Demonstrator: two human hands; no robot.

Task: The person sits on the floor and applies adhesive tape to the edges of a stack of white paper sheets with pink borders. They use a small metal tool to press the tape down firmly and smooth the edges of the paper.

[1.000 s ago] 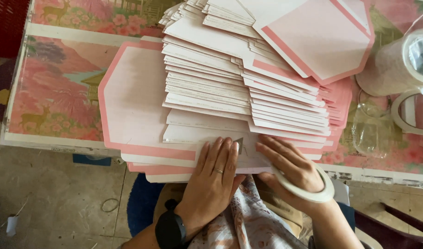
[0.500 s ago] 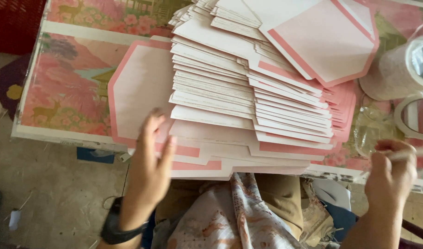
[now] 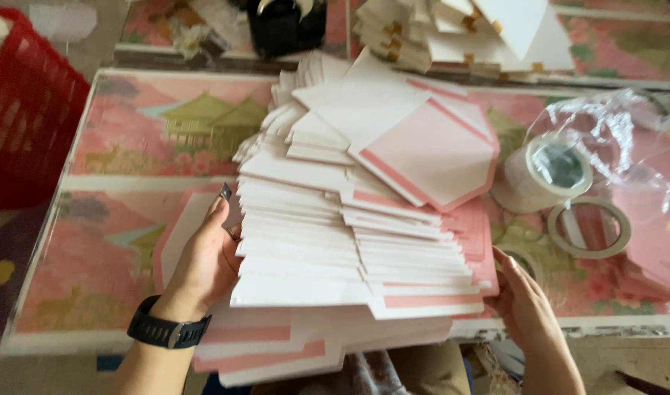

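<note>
A fanned stack of white and pink paper envelopes (image 3: pixel 349 249) lies on the patterned table (image 3: pixel 115 146). My left hand (image 3: pixel 203 260), with a black watch on its wrist, presses flat against the stack's left side. My right hand (image 3: pixel 521 296) touches the stack's right edge near the table's front. Both hands flank the stack, fingers extended along its sides. One envelope (image 3: pixel 430 153) on top shows its pink inside with a darker pink border.
A thick roll of white tape (image 3: pixel 543 172) and a thin tape ring (image 3: pixel 589 228) sit to the right, by crumpled clear plastic (image 3: pixel 612 139). A red basket (image 3: pixel 20 124) stands at left. Another paper pile (image 3: pixel 481 33) and a black object (image 3: pixel 284 25) lie at the back.
The view tilted up to show more of the table. My hands left the stack's front edge and came to its two sides. The tape ring is no longer on my right hand.
</note>
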